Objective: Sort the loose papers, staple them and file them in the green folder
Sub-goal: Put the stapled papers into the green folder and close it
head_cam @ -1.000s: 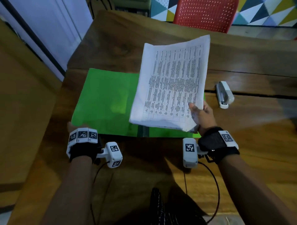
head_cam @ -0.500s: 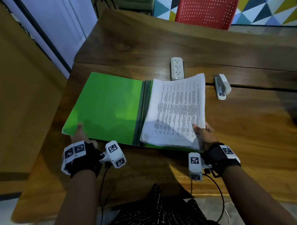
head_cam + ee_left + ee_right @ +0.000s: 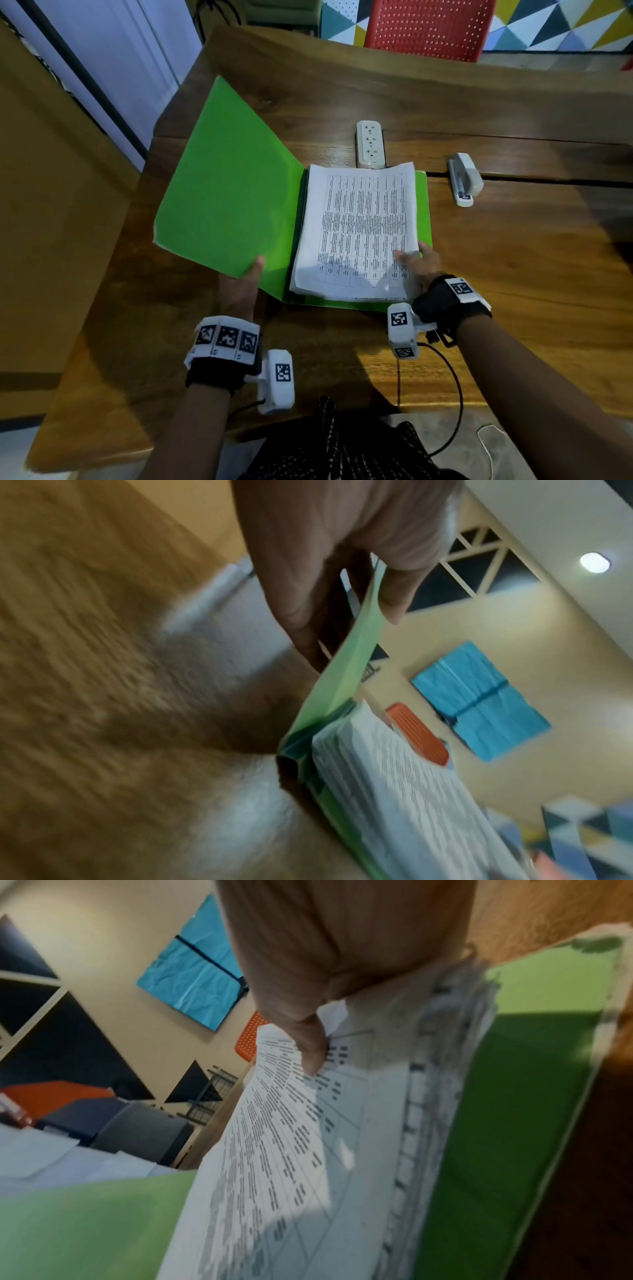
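Note:
The green folder [image 3: 226, 205] lies open on the wooden table, its left cover raised at a slant. My left hand [image 3: 245, 287] pinches that cover's near edge, thumb on top, as the left wrist view shows at the green cover [image 3: 346, 680]. A stack of printed papers [image 3: 359, 233] rests on the folder's right half. My right hand [image 3: 416, 263] grips the stack's near right corner, thumb pressed on the top sheet; the right wrist view shows the thumb on the papers [image 3: 291, 1137]. A white stapler [image 3: 464, 178] lies on the table to the right of the folder.
A white power strip [image 3: 370, 144] lies just beyond the papers. A red chair [image 3: 428, 27] stands behind the table's far edge. Bare wood table [image 3: 531, 274] extends to the right. Cables hang from my wrist cameras near the front edge.
The papers came down from the air onto the folder's right half. My left hand took the left cover's edge and has lifted it off the table toward the papers.

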Demonstrator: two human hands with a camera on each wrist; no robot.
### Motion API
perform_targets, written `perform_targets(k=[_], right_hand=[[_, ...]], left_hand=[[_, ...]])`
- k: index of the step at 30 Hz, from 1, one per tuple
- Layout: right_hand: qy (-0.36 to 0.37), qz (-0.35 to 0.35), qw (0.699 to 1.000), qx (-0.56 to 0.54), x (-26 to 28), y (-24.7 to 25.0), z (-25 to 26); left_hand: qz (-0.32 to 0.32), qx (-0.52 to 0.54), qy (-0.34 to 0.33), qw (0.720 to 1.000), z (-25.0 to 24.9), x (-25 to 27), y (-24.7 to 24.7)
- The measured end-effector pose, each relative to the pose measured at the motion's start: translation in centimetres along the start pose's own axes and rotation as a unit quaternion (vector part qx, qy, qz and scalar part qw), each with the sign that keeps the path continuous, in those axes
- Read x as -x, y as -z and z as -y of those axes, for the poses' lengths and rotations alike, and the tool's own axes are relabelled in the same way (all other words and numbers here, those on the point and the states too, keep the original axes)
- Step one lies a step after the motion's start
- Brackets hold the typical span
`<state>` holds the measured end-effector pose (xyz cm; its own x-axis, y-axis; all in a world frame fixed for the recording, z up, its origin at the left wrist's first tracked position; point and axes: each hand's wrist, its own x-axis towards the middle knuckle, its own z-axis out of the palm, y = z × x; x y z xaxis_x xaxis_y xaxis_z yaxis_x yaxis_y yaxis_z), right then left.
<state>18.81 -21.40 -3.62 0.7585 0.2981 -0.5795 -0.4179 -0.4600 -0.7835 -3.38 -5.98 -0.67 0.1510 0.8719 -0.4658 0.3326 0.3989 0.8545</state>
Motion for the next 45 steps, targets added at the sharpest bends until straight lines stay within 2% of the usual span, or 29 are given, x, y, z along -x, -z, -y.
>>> perform_targets(k=[4, 7, 10, 13, 15, 17, 19, 21, 22, 23, 25, 26, 27, 30, 34, 39, 42, 45], right_hand=[[0.023, -0.010, 0.994, 0.107, 0.5, 0.2, 0.5], [0.054, -0.008, 0.988, 0.142, 1.3, 0.9, 0.7], [0.062, -0.011, 0.998, 0.017, 2.8, 2.4, 2.1], [0.065, 0.062, 0.992, -0.084, 4.4, 4.0, 4.0], [0.067, 0.099, 0.987, -0.108, 4.7, 4.7, 4.7], [0.083, 0.089, 0.990, -0.065, 4.4, 4.7, 4.8], [0.096, 0.015, 0.993, 0.064, 3.3, 4.6, 4.2], [0.092, -0.037, 0.973, 0.207, 2.4, 4.4, 3.3], [0.083, -0.054, 0.960, 0.262, 2.2, 4.3, 2.9], [0.068, -0.066, 0.951, 0.294, 2.1, 4.2, 2.4], [0.027, -0.070, 0.950, 0.304, 1.9, 3.9, 1.5], [0.010, -0.073, 0.951, 0.301, 1.8, 3.8, 1.1], [-0.001, -0.079, 0.951, 0.300, 1.8, 3.6, 0.9], [-0.020, -0.088, 0.959, 0.268, 1.7, 2.9, 0.4], [-0.034, -0.125, 0.972, 0.199, 1.7, 2.5, -0.1], [-0.032, -0.149, 0.971, 0.182, 1.7, 2.9, -0.7], [-0.009, -0.129, 0.972, 0.197, 1.7, 3.5, -1.2], [0.051, -0.150, 0.958, 0.237, 1.8, 3.7, -1.5]], left_hand=[[0.139, -0.018, -0.086, 0.986, 0.2, 1.3, -1.1], [0.210, -0.123, -0.147, 0.959, 0.3, 1.8, -1.8], [0.287, -0.210, -0.195, 0.914, 0.2, 2.0, -3.1], [0.309, -0.321, -0.223, 0.867, 0.7, 2.1, -4.6], [0.320, -0.382, -0.227, 0.837, 1.0, 2.2, -5.4], [0.323, -0.446, -0.227, 0.803, 1.2, 2.3, -5.9], [0.323, -0.499, -0.227, 0.771, 1.0, 2.1, -6.2], [0.329, -0.525, -0.222, 0.753, 0.4, 1.8, -6.3], [0.325, -0.524, -0.216, 0.757, 0.2, 1.6, -6.2], [0.310, -0.509, -0.197, 0.778, 0.0, 1.2, -6.2], [0.227, -0.452, -0.153, 0.849, -0.2, 0.3, -6.4], [0.173, -0.439, -0.129, 0.872, -0.3, 0.0, -6.6], [0.137, -0.437, -0.102, 0.883, -0.3, -0.2, -6.9], [0.118, -0.442, -0.052, 0.888, -0.7, 0.0, -8.2], [0.098, -0.403, -0.017, 0.910, -0.4, 0.1, -9.7], [0.097, -0.393, -0.015, 0.914, 0.2, 0.3, -9.4], [0.140, -0.416, -0.015, 0.898, 0.4, 0.7, -8.6], [0.124, -0.411, -0.022, 0.903, 1.0, 0.9, -8.6]])
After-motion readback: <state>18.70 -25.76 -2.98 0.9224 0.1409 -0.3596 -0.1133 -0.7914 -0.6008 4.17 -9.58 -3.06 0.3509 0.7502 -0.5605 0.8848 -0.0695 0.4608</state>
